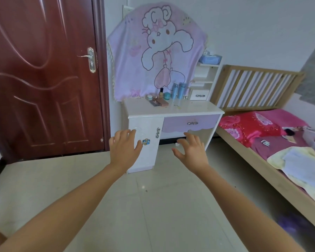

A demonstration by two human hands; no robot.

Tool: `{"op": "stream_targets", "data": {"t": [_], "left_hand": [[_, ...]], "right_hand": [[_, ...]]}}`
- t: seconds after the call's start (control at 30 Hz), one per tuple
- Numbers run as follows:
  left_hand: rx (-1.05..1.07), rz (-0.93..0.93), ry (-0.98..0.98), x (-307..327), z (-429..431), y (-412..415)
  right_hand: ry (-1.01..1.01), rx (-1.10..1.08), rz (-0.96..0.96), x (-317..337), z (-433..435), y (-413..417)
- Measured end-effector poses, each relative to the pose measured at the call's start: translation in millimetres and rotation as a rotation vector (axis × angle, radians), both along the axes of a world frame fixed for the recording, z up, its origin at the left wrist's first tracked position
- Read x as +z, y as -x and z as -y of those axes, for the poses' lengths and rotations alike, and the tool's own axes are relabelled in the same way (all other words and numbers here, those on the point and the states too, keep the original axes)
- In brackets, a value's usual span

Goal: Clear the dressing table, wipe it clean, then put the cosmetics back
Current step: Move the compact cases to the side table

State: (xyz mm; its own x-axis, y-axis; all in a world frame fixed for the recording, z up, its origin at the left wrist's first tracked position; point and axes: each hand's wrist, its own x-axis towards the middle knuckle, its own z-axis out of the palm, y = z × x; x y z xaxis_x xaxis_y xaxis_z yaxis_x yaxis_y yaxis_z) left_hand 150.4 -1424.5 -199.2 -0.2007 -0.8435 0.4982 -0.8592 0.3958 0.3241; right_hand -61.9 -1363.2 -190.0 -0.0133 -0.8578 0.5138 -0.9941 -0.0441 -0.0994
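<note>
A white dressing table (195,108) with a lilac drawer stands against the far wall. Several cosmetics sit at the back of its top: two tall blue bottles (178,90), a teal jar (167,96), a dark-capped foundation bottle (161,93), a small pale jar (149,97) and flat compacts (159,102). My left hand (125,148) and my right hand (193,151) are stretched out in front of me, well short of the table, fingers spread and holding nothing.
A pink cartoon cloth (158,50) covers the mirror. A dark red door (44,75) is to the left. On the right stands a wooden bed (262,160) with red bedding and a yellow towel (302,168). A tissue box (210,59) tops the side shelf. Tiled floor lies between me and the table.
</note>
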Motion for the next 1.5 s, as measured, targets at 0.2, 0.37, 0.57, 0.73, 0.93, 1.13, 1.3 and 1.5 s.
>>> {"op": "stream_targets", "data": {"t": [0.2,0.37,0.57,0.73,0.93,1.13,1.3,1.5], "left_hand": [[-0.042,-0.082,-0.049,14.0,87.9,29.7],[-0.099,-0.075,-0.083,9.2,158.9,68.2],[-0.189,-0.036,-0.228,-29.7,200.9,116.9],[-0.173,0.009,-0.27,-48.7,244.5,162.0],[-0.048,0.04,-0.285,-49.0,309.4,238.3],[0.083,0.034,-0.345,-60.3,360.2,301.6],[0.155,0.001,-0.465,-91.7,376.8,320.9],[0.249,0.028,-0.468,-106.9,430.9,322.0]], "right_hand": [[0.014,-0.06,0.131,31.9,79.4,32.3],[-0.033,-0.117,0.224,32.6,141.8,62.2],[-0.163,-0.207,0.335,-10.4,175.3,96.9],[-0.194,-0.217,0.37,-25.3,219.5,151.1],[-0.2,-0.146,0.387,-22.6,311.3,238.3],[-0.338,-0.02,0.337,-35.8,375.5,298.5],[-0.453,0.047,0.339,-61.9,419.3,321.1],[-0.544,0.116,0.364,-84.0,482.1,317.0]]}}
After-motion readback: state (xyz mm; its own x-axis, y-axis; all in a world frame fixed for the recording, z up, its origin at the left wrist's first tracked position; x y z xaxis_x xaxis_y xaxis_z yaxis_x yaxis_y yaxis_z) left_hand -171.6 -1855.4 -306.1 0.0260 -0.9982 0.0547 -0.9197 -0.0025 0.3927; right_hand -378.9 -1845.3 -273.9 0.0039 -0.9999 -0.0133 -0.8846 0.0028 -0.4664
